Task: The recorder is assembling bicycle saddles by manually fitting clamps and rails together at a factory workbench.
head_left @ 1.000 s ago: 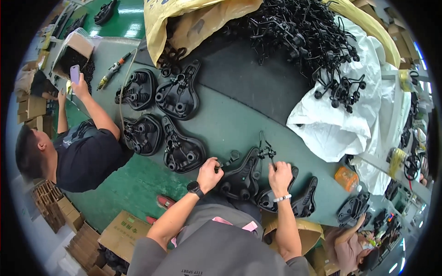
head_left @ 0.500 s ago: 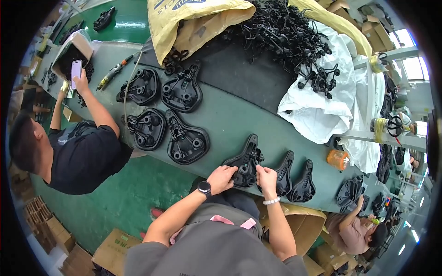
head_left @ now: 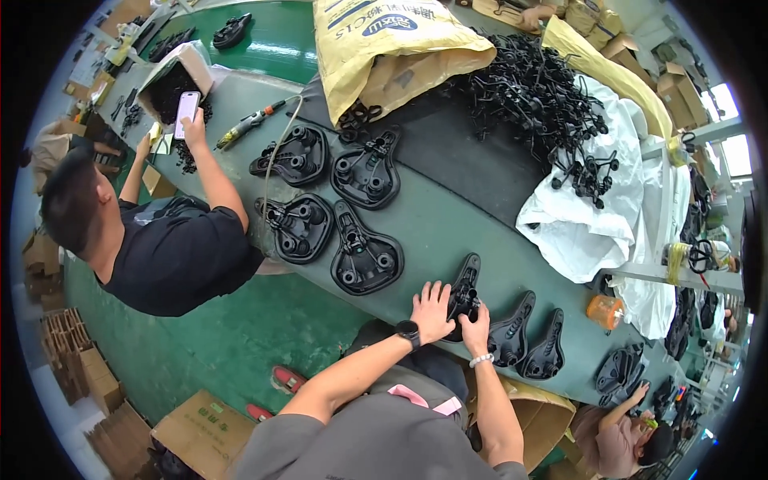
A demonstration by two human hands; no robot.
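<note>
A black bicycle saddle (head_left: 469,276) lies upside down at the table's near edge in front of me, its narrow nose pointing away. My left hand (head_left: 434,314) rests over its left side with the fingers stretched out and apart. On the other side, my right hand (head_left: 475,329) is closed round the saddle's right part, thumb toward the middle. A small black fitting (head_left: 466,298) sits on the underside between my hands; both hands partly cover it. Just to the right lie two more saddles, one nearer (head_left: 514,330) and one farther right (head_left: 546,346).
Several overturned saddles (head_left: 366,254) stand left of my hands. Black bent parts (head_left: 532,96) pile up at the back beside a yellow sack (head_left: 384,40) and white sacking (head_left: 572,232). An orange jar (head_left: 604,312) is at right. A person with a phone (head_left: 186,112) is at left.
My left hand has opened from a closed grip and spread over the saddle. My right hand has moved in closer to the saddle's middle. The whole view has shifted slightly.
</note>
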